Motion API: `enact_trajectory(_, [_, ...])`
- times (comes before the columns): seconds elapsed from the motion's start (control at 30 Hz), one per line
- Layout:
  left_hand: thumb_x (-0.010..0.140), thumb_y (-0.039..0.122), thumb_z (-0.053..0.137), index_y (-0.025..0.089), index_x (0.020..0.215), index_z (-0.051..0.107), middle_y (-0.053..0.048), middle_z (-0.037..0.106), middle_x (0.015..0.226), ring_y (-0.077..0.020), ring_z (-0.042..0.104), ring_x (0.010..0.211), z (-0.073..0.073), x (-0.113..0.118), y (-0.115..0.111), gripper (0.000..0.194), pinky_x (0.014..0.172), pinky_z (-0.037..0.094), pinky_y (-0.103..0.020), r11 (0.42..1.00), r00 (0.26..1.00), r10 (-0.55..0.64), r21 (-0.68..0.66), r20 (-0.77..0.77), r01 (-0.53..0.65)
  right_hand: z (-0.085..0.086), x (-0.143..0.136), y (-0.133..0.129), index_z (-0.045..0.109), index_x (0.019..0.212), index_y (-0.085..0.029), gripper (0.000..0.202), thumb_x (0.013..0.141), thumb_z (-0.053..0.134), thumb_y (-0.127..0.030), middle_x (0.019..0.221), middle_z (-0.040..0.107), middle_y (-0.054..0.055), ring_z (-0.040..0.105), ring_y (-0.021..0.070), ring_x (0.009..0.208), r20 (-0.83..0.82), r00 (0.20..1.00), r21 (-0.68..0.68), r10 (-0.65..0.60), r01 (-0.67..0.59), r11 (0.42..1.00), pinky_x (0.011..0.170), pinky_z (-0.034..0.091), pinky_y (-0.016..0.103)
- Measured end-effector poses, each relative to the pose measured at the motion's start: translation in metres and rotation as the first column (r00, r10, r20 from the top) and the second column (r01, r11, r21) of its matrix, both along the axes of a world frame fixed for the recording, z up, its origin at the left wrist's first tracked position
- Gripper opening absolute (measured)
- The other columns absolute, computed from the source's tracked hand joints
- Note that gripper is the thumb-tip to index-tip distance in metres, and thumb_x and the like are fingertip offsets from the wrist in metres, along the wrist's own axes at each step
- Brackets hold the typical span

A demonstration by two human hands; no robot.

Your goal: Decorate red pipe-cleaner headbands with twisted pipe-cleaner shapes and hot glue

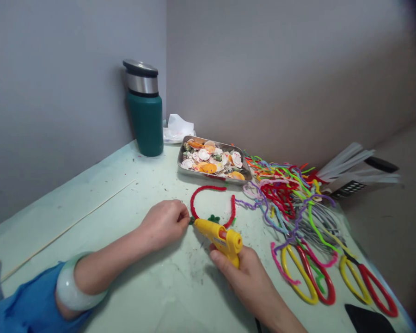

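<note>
My right hand (246, 277) is wrapped around the handle of a yellow hot glue gun (217, 235). Its nozzle points left, close to the fingertips of my left hand (166, 219). Those fingers pinch a small dark green pipe cleaner piece (192, 220), mostly hidden by them. Just beyond the glue gun, a red pipe cleaner (193, 199) lies bent into an open loop on the table. Beside the gun's barrel rests another dark green pipe cleaner shape (214, 218), curled like a small leaf or flower.
Behind stands a metal tray (211, 176) of shells, with a green bottle (145, 122) and white tissue (180, 127) at the back. Tangled coloured pipe cleaners (280, 199), two pairs of scissors (307, 277) and clear glue sticks (346, 164) lie right. A thin wooden stick (69, 229) lies left.
</note>
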State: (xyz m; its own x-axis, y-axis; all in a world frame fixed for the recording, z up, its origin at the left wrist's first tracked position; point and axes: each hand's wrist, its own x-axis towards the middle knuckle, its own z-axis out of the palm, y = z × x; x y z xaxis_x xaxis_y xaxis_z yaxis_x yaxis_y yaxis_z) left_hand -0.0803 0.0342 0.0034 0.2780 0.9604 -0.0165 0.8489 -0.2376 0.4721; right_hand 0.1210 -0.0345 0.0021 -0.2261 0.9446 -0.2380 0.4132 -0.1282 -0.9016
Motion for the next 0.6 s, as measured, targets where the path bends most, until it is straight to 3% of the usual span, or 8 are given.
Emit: enact_trajectory(0.6, [0.077,0.023,0.044,0.019,0.071,0.063,-0.003,0.066,0.071,-0.0157,0.056,0.063,0.0009,-0.001,-0.0013,0.02,0.055,0.035,-0.025,1.0,1.0,-0.011,0.006,-0.011,0.011,-0.0011,0.0018,0.0022,0.062,0.086,-0.014,0.033,0.083,0.054,-0.045,0.056,0.043,-0.003,0.036,0.0089,0.049,-0.009,1.0,-0.007,-0.004,0.004,1.0,0.045,0.033,0.02])
